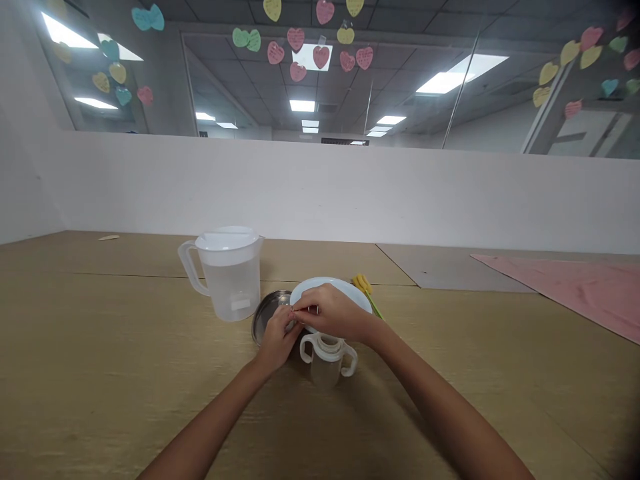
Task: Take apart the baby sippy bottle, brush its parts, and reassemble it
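Note:
My left hand (281,337) and my right hand (339,313) meet above the metal dish and the white plate, fingertips pinched together. Something small, partly white, seems to sit between them, but the fingers hide what it is. Just below my right hand stands a translucent two-handled cup (327,367), upright, with a ring-shaped opening at its top. A round metal dish (260,321) lies by my left hand, partly covered by it. Behind my right hand is the white plate (327,283). Yellow artificial-looking flowers (363,283) on a green stem lie at the plate's right edge.
A translucent lidded pitcher (231,283) stands left of the dish, its handle pointing left. A pink cloth (590,287) covers the far right of the tan table (125,373). A small flat scrap (109,237) lies at the back left. Behind the table runs a white wall (320,190).

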The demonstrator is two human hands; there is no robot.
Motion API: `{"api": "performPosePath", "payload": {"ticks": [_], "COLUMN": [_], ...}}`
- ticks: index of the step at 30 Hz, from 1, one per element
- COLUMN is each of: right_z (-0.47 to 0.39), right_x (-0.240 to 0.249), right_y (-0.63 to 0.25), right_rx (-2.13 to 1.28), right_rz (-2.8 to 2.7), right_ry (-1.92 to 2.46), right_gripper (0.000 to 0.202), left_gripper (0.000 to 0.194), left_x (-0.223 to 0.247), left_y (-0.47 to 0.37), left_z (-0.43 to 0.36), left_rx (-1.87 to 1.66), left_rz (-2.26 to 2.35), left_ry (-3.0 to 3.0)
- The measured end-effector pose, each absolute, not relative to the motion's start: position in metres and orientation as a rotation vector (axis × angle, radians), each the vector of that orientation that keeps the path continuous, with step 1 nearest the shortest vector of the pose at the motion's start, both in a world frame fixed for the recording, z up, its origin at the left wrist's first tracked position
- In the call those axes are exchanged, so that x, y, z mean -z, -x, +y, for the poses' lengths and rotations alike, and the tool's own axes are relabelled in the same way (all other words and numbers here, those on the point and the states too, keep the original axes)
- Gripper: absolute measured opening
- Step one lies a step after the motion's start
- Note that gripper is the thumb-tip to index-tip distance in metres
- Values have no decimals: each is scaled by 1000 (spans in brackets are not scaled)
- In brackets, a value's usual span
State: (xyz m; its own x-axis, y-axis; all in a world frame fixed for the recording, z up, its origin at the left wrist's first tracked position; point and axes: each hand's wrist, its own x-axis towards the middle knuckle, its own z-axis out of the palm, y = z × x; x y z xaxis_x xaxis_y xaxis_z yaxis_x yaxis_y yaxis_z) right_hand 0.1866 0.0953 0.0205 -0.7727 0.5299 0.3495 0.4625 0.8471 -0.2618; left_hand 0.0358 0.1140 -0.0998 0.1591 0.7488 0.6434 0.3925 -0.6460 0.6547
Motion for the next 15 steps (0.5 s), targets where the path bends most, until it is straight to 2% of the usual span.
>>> {"api": "performPosePath", "payload": {"ticks": [3, 10, 15], "right_z": [88, 75, 80], "right_x": [-25, -24, -16], "right_y": [-185, -179, -178], "right_rx": [-232, -419, -186], "right_rz": [-2583, -2637, -2613], "right_ry": [684, 635, 597], "right_gripper": [24, 16, 18], "left_gripper": [26, 30, 34], "left_x": [101, 114, 114], "left_y": [-35, -33, -33], "left_z": [114, 121, 120], "left_rx": [-1509, -1510, -1501], "left_rz": [1068, 1067, 1069], "left_ry": [-2114, -2149, -2143]}}
